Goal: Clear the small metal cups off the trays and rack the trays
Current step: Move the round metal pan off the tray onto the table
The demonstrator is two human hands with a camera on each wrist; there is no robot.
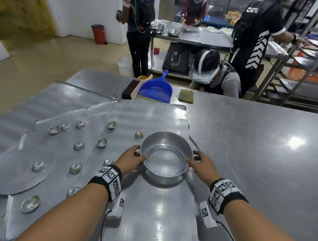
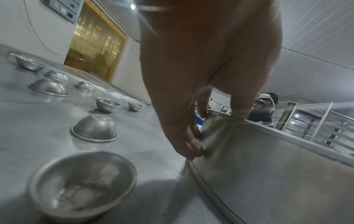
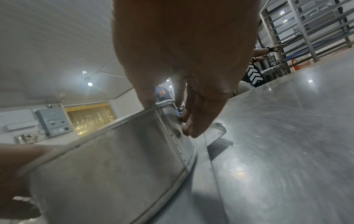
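Both my forearms reach forward side by side, each with a black band of square markers at the wrist. My left hand [image 1: 130,160] grips the left side of the round metal pan [image 1: 165,177]: thumb hooked over the rim, fingers [image 2: 188,145] curled against the outer wall. My right hand [image 1: 203,166] mirrors it on the right side, thumb over the rim, fingers [image 3: 193,121] wrapped on the outside wall. My palms face each other across the pan, knuckles up.
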